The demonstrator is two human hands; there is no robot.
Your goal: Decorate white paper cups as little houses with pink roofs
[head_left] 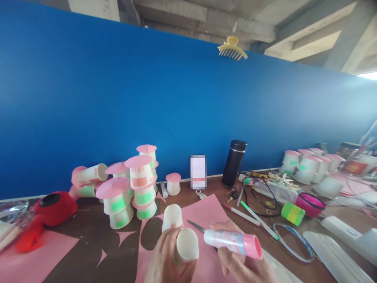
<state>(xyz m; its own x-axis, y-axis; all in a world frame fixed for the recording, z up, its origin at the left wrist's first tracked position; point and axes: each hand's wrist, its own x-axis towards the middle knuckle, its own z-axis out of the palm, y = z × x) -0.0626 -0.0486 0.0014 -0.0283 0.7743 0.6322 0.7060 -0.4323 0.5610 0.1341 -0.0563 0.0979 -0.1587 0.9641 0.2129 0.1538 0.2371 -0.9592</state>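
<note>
My left hand (pixel 165 261) is wrapped round an upside-down white paper cup (pixel 186 245) at the bottom centre. My right hand (pixel 240 265) grips a pink and white glue stick (pixel 234 241), its tip pointing towards the cup. Just behind the held cup stands another upturned white cup (pixel 172 217) on a sheet of pink paper (pixel 206 214) with round holes cut out. Scissors (pixel 196 226) lie on the sheet between my hands.
Stacks of paper-cup houses with pink roofs (pixel 132 188) stand at left, more (pixel 309 163) at right. A black flask (pixel 234 163), marker pens (pixel 253 218), a black cable, a pink bowl (pixel 310 204), a red toy (pixel 50 212) and a blue wall (pixel 176 110) surround the brown table.
</note>
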